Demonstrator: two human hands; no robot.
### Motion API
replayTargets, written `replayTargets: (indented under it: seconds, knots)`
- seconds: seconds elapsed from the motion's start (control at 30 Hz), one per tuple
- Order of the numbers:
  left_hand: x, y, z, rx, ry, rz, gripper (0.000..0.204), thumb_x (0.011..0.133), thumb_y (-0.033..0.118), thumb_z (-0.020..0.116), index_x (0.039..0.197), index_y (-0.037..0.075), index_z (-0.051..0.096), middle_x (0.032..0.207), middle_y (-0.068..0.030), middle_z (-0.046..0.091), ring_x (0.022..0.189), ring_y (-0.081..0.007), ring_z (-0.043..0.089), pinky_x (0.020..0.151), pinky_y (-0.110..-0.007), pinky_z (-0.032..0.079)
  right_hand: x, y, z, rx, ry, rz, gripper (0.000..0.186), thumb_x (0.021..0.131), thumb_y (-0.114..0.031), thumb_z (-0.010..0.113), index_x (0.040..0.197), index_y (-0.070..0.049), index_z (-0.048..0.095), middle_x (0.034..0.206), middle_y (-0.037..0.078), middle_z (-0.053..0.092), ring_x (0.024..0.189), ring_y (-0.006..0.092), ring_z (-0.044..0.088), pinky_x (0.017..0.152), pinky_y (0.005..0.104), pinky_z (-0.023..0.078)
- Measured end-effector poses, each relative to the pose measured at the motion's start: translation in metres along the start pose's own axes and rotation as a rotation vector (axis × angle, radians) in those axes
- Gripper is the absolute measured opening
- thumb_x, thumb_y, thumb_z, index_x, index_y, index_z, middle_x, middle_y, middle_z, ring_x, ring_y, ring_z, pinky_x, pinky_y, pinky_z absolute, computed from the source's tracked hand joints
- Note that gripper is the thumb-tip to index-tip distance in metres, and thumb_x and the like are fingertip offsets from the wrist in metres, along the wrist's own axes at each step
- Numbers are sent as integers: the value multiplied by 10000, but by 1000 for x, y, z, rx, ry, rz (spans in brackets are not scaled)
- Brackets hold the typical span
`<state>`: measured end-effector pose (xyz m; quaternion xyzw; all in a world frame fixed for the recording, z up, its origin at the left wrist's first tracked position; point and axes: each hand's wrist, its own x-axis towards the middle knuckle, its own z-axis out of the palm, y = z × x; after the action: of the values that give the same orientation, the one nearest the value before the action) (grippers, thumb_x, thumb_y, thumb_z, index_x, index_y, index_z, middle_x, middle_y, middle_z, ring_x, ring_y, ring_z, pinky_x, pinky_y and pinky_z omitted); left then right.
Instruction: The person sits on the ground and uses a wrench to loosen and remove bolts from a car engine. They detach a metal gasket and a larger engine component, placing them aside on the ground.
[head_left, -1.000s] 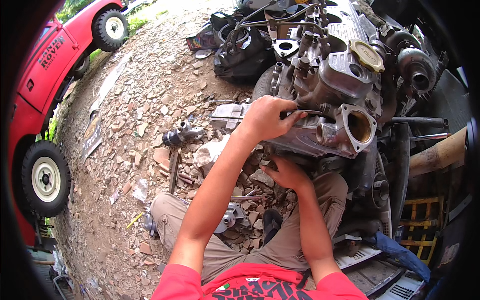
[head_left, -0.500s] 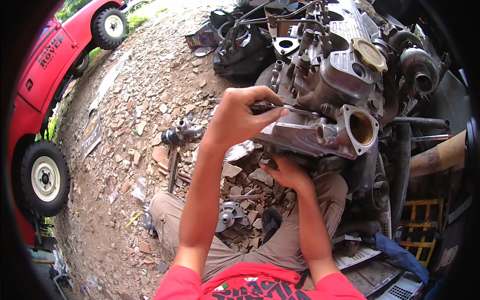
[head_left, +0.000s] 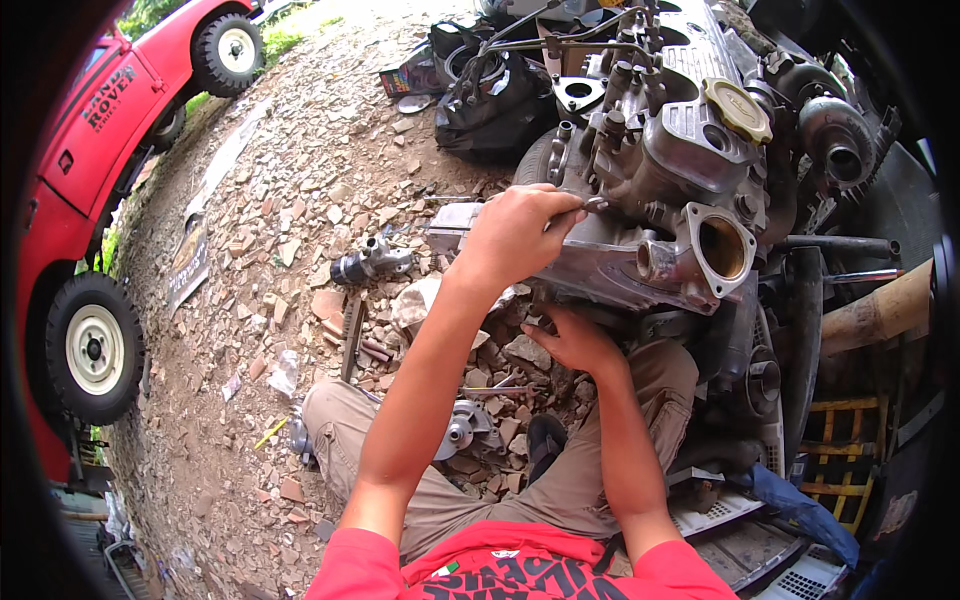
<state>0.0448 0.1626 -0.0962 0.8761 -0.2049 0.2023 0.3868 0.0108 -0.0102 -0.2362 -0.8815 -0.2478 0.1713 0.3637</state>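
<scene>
Grey metal engine [head_left: 655,185] straight ahead, probably too heavy to budge. Slim metal tool [head_left: 597,203] beside it looks light, stiff, maybe greasy; I'd pinch its shank like the left hand [head_left: 515,238] does. Right hand's [head_left: 572,340] fingers curl below, can't tell if they're gripping.

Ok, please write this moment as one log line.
left hand: pinching metal tool at engine | right hand: near engine's lower edge, hold unclear | nearby: black bag
</scene>
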Motion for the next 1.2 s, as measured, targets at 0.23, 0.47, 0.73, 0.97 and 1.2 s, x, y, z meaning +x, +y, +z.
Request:
replayTargets:
  seconds: [0.23,0.47,0.73,0.97,1.2]
  knots:
    - [16,10,9,61,-153,63,174,886,171,671,988,49,741,876,-160,700,848,-375,660,730,-444,507,-3,-1,-5,-26,50,-11,575,936,-440,634,1262,31,595,1161,277,655,1089,419,631,940,428,479]
    - [31,20,20,72,-230,152,174,808,177,666,925,83,755,869,-170,706,873,-379,672,784,-460,538,-3,-2,-6,48,0,20,580,944,-474,600,1253,17,596,1217,281,627,1158,434,586,993,472,452]
    - [49,35,7,282,-370,93,168,814,216,708,918,106,780,810,-159,707,795,-376,675,737,-447,546,-3,-9,-12,1,-36,67,590,951,-474,590,1284,13,578,1243,283,617,1181,432,578,1012,466,446]
    - [46,20,18,69,-270,116,182,830,226,749,948,91,783,806,-176,712,760,-343,695,713,-400,549,-2,-1,-2,-29,42,-11,566,945,-466,601,1224,27,597,1191,279,636,1134,439,596,974,476,462]
    - [29,0,44,-281,-158,56,186,847,154,771,997,44,768,872,-168,737,744,-265,719,689,-333,540,-3,-1,-1,9,59,-61,489,940,-425,621,1128,26,624,1103,267,661,1064,453,610,913,486,474]
